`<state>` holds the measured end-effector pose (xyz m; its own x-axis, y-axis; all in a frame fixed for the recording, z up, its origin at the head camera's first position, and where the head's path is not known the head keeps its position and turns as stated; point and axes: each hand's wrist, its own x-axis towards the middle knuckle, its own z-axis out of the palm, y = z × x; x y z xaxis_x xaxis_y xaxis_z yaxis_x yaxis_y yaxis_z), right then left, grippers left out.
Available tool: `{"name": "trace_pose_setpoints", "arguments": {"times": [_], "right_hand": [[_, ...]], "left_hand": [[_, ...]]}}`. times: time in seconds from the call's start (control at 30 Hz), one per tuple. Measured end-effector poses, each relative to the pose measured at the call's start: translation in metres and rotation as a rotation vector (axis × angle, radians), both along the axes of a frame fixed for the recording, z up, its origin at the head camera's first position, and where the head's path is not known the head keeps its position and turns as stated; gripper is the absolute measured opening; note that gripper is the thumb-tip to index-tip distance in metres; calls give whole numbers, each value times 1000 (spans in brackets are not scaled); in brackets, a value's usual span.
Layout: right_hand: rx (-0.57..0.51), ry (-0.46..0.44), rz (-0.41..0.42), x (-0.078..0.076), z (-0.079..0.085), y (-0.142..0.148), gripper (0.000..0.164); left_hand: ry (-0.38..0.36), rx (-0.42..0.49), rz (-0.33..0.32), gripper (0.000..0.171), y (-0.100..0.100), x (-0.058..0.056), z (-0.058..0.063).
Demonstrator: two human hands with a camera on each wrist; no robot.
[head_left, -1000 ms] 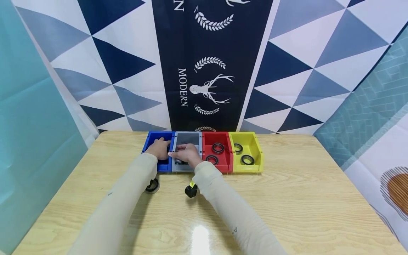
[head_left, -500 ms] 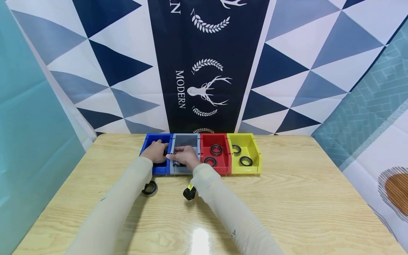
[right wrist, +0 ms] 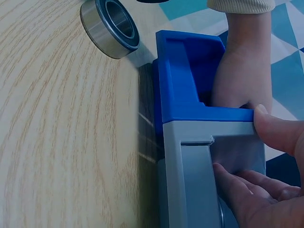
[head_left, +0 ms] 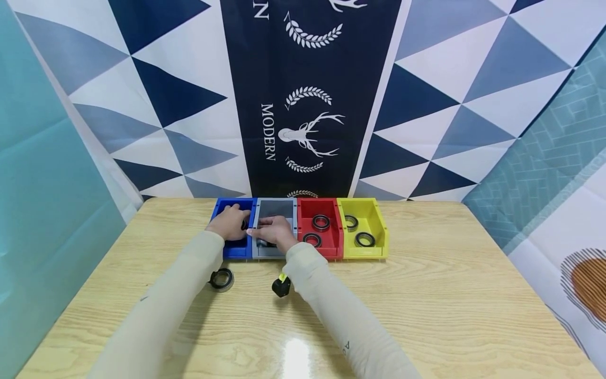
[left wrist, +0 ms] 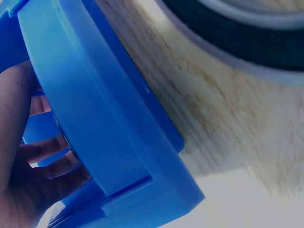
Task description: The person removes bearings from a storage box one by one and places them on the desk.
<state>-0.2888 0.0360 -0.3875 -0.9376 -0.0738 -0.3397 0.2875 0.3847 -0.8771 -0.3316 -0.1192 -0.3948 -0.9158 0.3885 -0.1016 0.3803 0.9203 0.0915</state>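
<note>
My left hand (head_left: 229,222) reaches down into the blue bin (left wrist: 102,104). A dark ring edge shows by its fingertips in the head view; the front wall hides much of the fingers (left wrist: 45,149), so their hold is unclear. My right hand (head_left: 276,231) is over the grey bin (right wrist: 192,185), its fingers inside and apart from the thumb. The thumb (right wrist: 273,130) touches the rim where the blue and grey bins meet. Dark items lie partly hidden under the right hand. A ball bearing (right wrist: 97,33) lies on the table in front of the blue bin.
A red bin (head_left: 333,252) and a yellow bin (head_left: 382,242) continue the row to the right, each with two bearings. Below my right sleeve hangs a small black object (head_left: 281,287) with a yellow part. A patterned cloth (head_left: 312,79) stands behind the wooden table (head_left: 426,310).
My left hand has shifted slightly left within the blue bin, and its forearm has moved left, uncovering more of the table bearing. The right hand keeps its place. The head view has tilted a little.
</note>
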Motion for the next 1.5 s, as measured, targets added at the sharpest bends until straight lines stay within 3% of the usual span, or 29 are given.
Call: {"name": "trace_pose_setpoints", "arguments": {"times": [0.37,1.0,1.5], "right_hand": [[-32,5,-8,2,2,-1,54],[-3,-25,-23,-2,1,-1,56],[15,-24,-21,1,2,-3,55]], "left_hand": [[-4,-17,-11,59,-3,7,9],[85,-2,-96,49,-7,19,22],[77,2,-100,49,-7,31,31]]}}
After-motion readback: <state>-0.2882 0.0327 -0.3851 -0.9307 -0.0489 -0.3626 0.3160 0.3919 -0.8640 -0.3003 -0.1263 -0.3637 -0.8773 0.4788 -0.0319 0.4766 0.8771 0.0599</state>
